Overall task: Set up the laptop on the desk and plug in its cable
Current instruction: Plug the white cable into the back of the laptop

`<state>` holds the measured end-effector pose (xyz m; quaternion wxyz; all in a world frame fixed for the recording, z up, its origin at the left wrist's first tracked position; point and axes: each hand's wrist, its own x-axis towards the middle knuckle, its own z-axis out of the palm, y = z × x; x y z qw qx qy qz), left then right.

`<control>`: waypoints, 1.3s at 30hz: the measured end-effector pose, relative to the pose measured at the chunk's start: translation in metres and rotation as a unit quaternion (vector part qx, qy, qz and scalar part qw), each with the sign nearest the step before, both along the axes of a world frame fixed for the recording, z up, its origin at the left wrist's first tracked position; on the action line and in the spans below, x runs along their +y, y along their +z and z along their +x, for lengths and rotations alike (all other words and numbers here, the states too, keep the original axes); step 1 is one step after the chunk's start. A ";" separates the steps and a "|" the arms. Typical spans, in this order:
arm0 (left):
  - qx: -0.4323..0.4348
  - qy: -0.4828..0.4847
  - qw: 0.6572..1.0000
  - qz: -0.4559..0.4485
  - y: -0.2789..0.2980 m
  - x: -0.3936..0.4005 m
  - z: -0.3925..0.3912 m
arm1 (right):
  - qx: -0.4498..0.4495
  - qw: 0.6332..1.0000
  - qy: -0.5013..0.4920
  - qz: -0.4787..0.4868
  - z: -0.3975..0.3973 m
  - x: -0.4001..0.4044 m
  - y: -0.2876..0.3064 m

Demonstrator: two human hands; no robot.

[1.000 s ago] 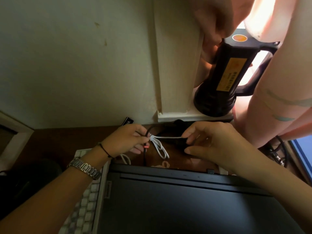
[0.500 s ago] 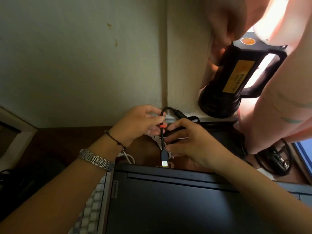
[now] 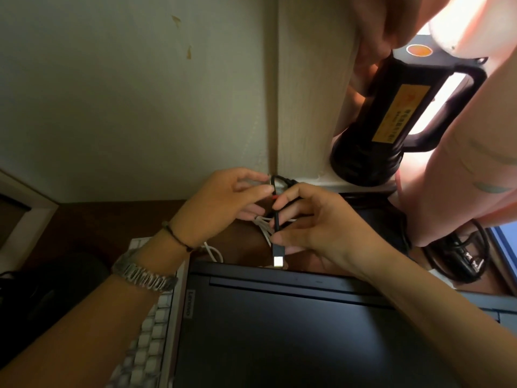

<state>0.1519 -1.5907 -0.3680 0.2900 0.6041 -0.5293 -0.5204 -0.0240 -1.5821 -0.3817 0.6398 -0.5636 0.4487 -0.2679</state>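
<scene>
Right hand (image 3: 321,219): pinching black cable (image 3: 276,222), plug hanging above closed laptop (image 3: 293,326) rear edge | Left hand (image 3: 223,203): fingertips gripping cable loop | laptop on surface (image 3: 112,219)

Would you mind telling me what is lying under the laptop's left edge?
A white keyboard sticks out from under the closed laptop, with rows of keys showing along its left side. How far it runs beneath cannot be seen; the lid covers it.
</scene>
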 end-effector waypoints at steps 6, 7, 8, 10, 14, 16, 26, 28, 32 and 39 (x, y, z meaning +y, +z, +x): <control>-0.177 -0.072 0.972 -0.135 0.005 0.055 0.012 | 0.012 1.000 -0.014 -0.012 -0.011 0.002 0.006; -0.200 -0.097 0.966 -0.136 0.003 0.062 0.011 | 0.017 1.000 -0.021 -0.015 -0.011 0.003 0.005; -0.226 -0.119 0.957 -0.136 0.001 0.068 0.010 | 0.019 0.999 -0.029 -0.018 -0.010 0.005 0.003; -0.272 -0.151 0.940 -0.139 -0.006 0.078 0.010 | 0.029 0.998 -0.041 -0.025 -0.009 0.008 0.001; -0.287 -0.179 0.928 -0.159 -0.017 0.089 0.010 | 0.057 0.996 -0.055 -0.044 -0.009 0.014 -0.001; -0.291 -0.178 0.924 -0.174 -0.019 0.091 0.009 | 0.047 0.996 -0.068 -0.036 -0.010 0.015 -0.001; -0.292 -0.180 0.921 -0.184 -0.024 0.090 0.011 | 0.065 0.995 -0.065 -0.034 -0.022 0.023 0.004; -0.286 -0.176 0.923 -0.187 -0.024 0.090 0.011 | 0.071 0.995 -0.058 -0.040 -0.022 0.025 0.004; -0.271 -0.173 0.928 -0.186 -0.024 0.090 0.011 | 0.080 0.996 -0.029 -0.033 -0.023 0.020 0.006; -0.253 -0.170 0.935 -0.181 -0.025 0.090 0.010 | 0.088 0.995 0.015 -0.042 -0.023 0.014 0.005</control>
